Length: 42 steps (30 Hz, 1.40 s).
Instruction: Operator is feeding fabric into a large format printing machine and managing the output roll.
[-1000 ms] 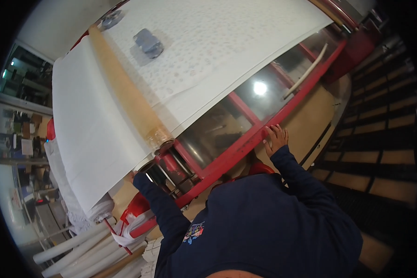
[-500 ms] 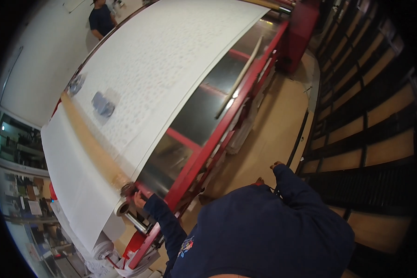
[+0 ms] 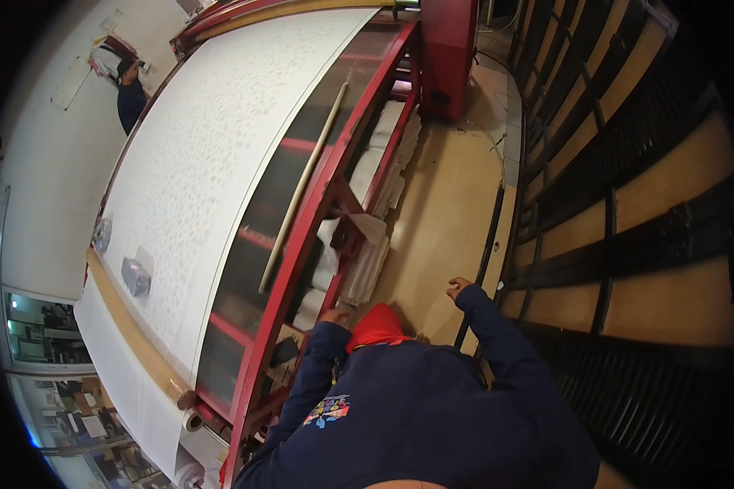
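My left hand (image 3: 334, 316) is beside the red metal frame (image 3: 302, 236) of a long table, close to white cloth (image 3: 365, 273) bundled under it. Its fingers are too small and partly turned away to read. My right hand (image 3: 458, 285) hangs over the tan floor with fingers slightly bent and apart, holding nothing. Just ahead of my torso shows a bright red fabric piece (image 3: 378, 328). White patterned sheet material (image 3: 220, 122) is spread over the table, and a brown tube roll (image 3: 130, 318) lies across its near end.
A long pale stick (image 3: 306, 183) rests along the frame's side. Two wrapped grey bundles, one nearer (image 3: 135, 277), sit on the sheet. Black racking with tan panels (image 3: 669, 293) lines the right. Along the floor runs a dark bar (image 3: 483, 257). Another person (image 3: 130, 102) stands beyond the table.
My left hand has left the tube's end and moved right, alongside the frame. The view has shifted, with the table now further left. More white cloth under the frame and the red fabric now show.
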Available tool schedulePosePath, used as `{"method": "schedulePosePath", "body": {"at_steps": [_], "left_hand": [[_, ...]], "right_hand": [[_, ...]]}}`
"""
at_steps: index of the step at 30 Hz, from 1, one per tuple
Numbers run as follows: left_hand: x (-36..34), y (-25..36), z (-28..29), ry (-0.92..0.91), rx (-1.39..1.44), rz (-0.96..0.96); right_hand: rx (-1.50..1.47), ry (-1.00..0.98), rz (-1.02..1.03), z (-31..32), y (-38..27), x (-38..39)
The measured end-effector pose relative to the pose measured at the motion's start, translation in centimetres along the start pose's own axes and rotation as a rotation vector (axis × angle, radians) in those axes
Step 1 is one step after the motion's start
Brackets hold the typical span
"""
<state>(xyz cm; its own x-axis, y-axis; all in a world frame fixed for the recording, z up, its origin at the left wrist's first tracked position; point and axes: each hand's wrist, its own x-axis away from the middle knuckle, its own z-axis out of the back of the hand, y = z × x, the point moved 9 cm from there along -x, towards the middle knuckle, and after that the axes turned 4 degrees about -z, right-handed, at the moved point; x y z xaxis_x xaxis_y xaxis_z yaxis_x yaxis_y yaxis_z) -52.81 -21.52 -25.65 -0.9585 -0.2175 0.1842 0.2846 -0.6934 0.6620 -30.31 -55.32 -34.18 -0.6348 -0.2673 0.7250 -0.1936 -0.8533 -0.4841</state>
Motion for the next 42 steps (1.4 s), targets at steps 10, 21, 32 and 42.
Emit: {"method": "schedulePosePath", "body": {"at_steps": [10, 21, 32, 42], "left_hand": [[-29.3, 11.6, -16.0, -0.649, -0.194, 0.07], [-43.6, 5.6, -12.9, -0.548, 0.153, 0.318], [-61.1, 14.9, 10.6, 0.988, -1.111, 0.457], [-49.0, 9.6, 10.9, 1.352, -1.42, 0.032]], "right_hand": [[0.906, -0.282, 0.52, 5.4, 2.2, -13.8], [0.407, -1.122, 0.101, 23.2, -8.2, -30.4], [0.868, 0.139, 1.162, 23.1, -47.1, -78.7], [1.115, 0.215, 1.265, 15.7, -56.1, -94.3]]}}
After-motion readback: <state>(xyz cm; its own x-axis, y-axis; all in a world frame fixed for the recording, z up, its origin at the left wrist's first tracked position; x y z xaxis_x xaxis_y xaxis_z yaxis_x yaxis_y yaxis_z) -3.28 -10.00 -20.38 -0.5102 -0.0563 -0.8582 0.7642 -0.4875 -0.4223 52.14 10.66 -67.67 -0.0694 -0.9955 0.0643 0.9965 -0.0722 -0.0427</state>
